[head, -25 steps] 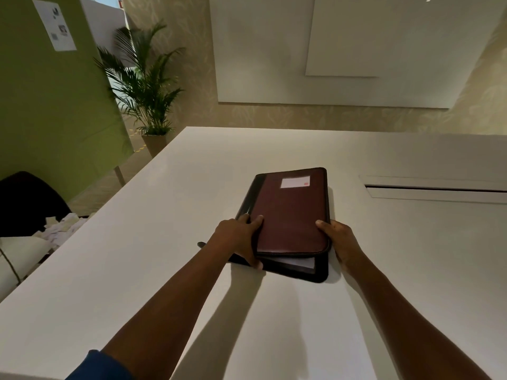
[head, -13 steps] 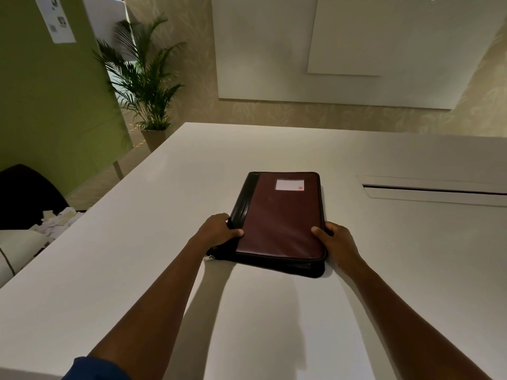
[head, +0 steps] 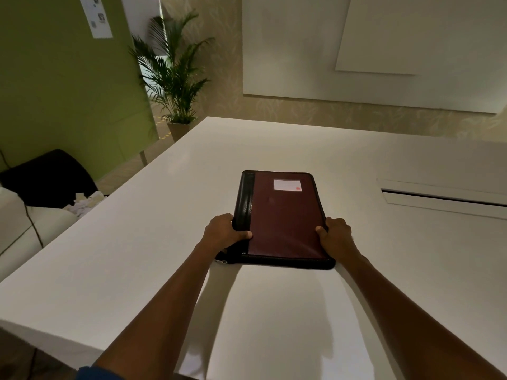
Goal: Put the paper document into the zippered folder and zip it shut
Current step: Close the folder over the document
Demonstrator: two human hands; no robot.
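Both arms outstretched, left grip [head: 223,233] and right grip [head: 336,235] curled, thumbs on top.

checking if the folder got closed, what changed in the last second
The folder cover came down from ajar, with white paper showing at its near edge, to flat shut; no paper shows now. The left hand shifted to grip the near left corner. The right hand stayed on the right edge, the folder on the table.

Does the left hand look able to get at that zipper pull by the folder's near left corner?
Probably yes: the zipper pull lies exposed on the table just below the left hand, which grips the folder.
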